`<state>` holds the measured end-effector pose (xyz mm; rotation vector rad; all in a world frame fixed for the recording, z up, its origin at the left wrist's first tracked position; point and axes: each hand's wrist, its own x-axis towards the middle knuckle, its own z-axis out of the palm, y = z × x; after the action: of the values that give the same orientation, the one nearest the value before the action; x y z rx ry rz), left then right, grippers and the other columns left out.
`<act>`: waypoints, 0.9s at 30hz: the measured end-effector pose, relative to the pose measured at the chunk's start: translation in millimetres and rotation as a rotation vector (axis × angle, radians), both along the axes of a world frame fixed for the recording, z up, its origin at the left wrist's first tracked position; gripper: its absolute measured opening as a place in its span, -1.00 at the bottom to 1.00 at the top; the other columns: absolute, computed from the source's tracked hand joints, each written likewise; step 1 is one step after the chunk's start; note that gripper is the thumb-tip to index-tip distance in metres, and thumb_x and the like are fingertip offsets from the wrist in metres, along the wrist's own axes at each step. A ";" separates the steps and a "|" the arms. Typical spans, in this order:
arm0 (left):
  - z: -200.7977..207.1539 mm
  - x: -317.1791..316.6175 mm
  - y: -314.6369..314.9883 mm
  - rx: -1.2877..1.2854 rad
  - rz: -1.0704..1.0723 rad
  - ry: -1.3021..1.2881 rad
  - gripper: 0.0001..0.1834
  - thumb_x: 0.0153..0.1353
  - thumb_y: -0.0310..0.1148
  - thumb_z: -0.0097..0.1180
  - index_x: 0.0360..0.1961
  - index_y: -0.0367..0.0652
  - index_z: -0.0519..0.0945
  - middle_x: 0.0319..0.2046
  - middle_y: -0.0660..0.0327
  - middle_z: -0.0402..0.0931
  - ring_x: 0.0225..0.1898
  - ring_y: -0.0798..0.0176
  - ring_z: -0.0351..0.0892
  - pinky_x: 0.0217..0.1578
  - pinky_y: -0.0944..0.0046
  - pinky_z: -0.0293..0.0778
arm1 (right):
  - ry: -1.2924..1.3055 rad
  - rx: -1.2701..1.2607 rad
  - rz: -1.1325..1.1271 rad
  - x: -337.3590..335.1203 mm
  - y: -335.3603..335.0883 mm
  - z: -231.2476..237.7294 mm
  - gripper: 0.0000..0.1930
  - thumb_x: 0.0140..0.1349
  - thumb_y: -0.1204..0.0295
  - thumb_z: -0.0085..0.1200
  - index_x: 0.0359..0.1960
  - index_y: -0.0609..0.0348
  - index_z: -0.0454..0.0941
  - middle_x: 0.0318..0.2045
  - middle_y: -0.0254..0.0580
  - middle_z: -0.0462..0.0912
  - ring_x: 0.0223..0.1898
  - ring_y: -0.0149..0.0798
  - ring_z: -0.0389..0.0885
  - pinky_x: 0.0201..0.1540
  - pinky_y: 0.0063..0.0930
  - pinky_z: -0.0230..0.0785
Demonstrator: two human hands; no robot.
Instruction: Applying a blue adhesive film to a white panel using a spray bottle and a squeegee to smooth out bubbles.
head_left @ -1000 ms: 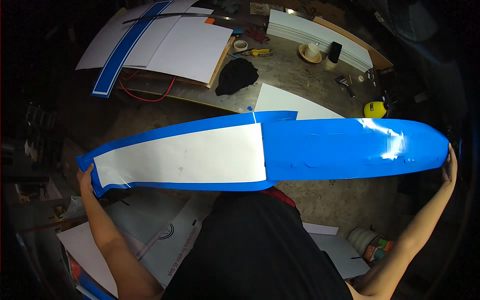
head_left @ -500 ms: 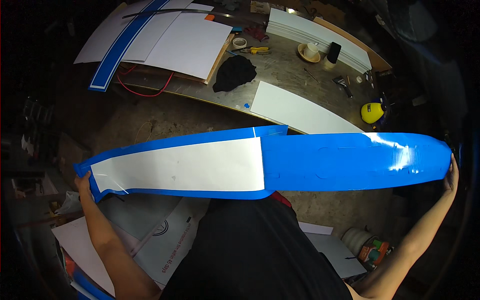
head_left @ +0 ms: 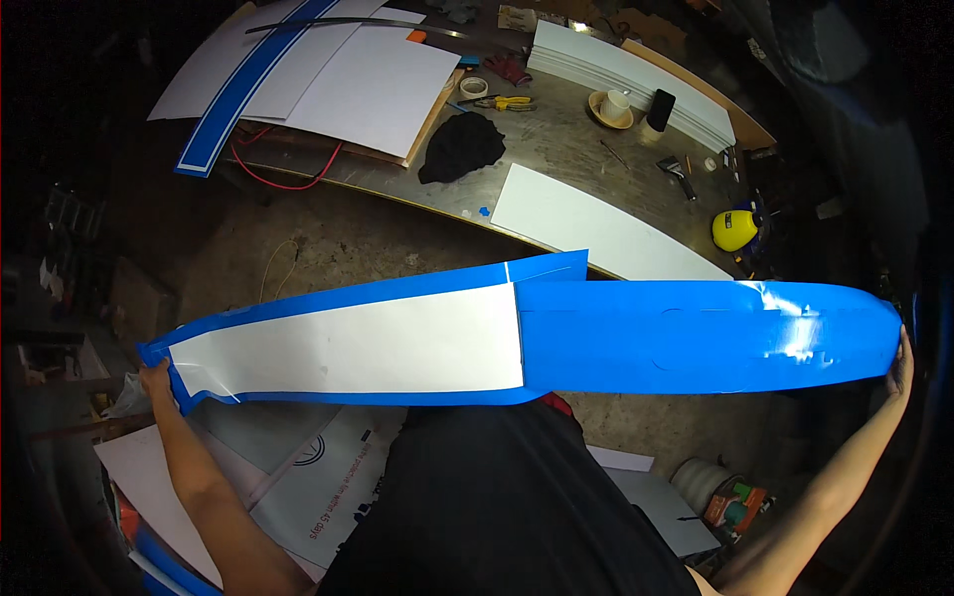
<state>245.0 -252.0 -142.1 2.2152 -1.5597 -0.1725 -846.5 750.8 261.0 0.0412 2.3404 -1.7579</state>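
Across my body I hold a long blue-and-white panel (head_left: 636, 333), thin and sheet-like. Its left part carries a white area (head_left: 348, 343) framed in blue; the right part is plain glossy blue with faint cut lines and a bright glare. At the crumpled left end, my left hand (head_left: 156, 379) is closed on the edge, thumb on top. My right hand (head_left: 902, 370) wraps the rounded right end, with some of its fingers hidden behind. The panel hangs in the air between me and a metal workbench (head_left: 566, 139).
White sheets (head_left: 368, 94) with a blue strip (head_left: 231, 104) lie on the bench's left. Near its front are a black cloth (head_left: 462, 147) and a white board (head_left: 586, 223). Pliers (head_left: 512, 102), a cup (head_left: 615, 104) and a yellow tool (head_left: 734, 230) sit farther along. Sheets (head_left: 328, 487) lie beside my legs.
The panel and both hands have moved slightly toward my body, lower in the picture. The right end has come down a little. Both hands keep their hold.
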 end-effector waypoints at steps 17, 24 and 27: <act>26.7 19.8 24.1 0.046 0.149 -0.333 -0.36 -0.09 -0.18 0.46 -0.02 -0.37 0.60 0.02 -0.23 0.59 0.07 -0.25 0.59 0.13 -0.03 0.47 | 0.092 0.013 -0.051 -13.8 42.3 40.5 -0.30 0.32 0.00 0.17 0.32 0.27 0.39 0.28 -0.05 0.46 0.30 -0.17 0.41 0.39 -0.25 0.17; -22.1 -56.1 69.2 0.017 0.068 -0.159 -0.19 0.02 -0.29 0.41 0.27 -0.28 0.32 0.10 -0.21 0.54 0.15 -0.26 0.53 0.21 -0.08 0.39 | 0.264 0.074 0.007 8.0 32.9 100.1 -0.32 0.35 0.04 0.12 0.35 0.25 0.35 0.33 -0.03 0.40 0.36 -0.13 0.33 0.42 -0.21 0.12; -49.5 -118.3 75.8 0.141 -0.015 -0.159 -0.16 0.05 -0.31 0.40 0.33 -0.09 0.24 0.13 -0.19 0.52 0.16 -0.27 0.52 0.18 -0.11 0.42 | 0.371 0.220 0.001 30.3 21.9 127.9 -0.33 0.36 0.05 0.11 0.36 0.23 0.34 0.33 -0.02 0.40 0.36 -0.12 0.33 0.42 -0.21 0.12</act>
<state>126.7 -176.2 -191.6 2.3775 -1.6955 -0.1157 -816.3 772.7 388.9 -0.2740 2.7826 -1.6121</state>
